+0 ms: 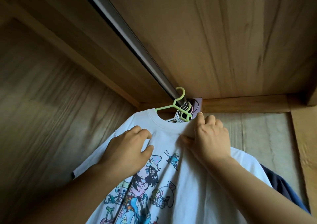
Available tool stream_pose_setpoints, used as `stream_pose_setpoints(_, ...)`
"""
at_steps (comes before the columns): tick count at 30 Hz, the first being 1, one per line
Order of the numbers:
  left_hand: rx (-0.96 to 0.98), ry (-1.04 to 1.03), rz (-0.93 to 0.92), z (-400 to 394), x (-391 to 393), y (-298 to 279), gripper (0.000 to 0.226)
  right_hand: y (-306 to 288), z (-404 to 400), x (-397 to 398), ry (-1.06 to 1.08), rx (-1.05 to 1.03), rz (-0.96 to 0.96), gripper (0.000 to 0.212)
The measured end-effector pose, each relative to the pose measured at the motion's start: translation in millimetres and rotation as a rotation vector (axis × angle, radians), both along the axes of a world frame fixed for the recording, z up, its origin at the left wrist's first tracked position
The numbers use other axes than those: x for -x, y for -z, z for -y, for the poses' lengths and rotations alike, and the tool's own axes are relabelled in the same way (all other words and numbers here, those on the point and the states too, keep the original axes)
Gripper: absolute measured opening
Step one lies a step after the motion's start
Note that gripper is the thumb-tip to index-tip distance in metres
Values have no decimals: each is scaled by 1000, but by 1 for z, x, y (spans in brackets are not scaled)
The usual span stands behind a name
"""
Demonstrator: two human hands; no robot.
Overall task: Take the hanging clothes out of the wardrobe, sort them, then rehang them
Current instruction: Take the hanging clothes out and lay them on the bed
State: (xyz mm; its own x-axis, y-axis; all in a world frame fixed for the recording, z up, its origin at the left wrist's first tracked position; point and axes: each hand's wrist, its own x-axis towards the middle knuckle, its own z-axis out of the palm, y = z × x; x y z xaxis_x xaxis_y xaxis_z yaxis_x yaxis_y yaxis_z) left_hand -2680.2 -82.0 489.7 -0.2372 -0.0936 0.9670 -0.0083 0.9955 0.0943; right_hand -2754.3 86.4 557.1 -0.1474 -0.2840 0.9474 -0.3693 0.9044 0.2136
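We see one smooth metal rail (130,35) running under the grained wooden wardrobe top (223,35). One pale green plastic hanger (178,103) hooks over it, carrying a soft white T-shirt (188,180) printed with colourful cartoon figures; several more hangers (184,111) bunch behind, too crowded for us to count. Our left hand (127,153) rests curled on the shirt's shoulder; our right hand (211,138) pinches fabric beside the ribbed collar. A dark garment (281,189) hangs behind.

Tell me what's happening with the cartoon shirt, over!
Both hands on white cartoon T-shirt: left hand pinches fabric, right hand grips shoulder. Green hanger hooked on rail. More hangers crowd behind.
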Motion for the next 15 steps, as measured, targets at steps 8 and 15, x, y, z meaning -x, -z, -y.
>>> stream_pose_setpoints(8, 35, -8, -6, -6, -4, -3, 30, -16, -6, -12, 8, -23, 74, 91)
stream_pose_setpoints(15, 38, -39, -16, 2, -6, -5, 30, -27, -23, -14, -42, 11, 138, 89)
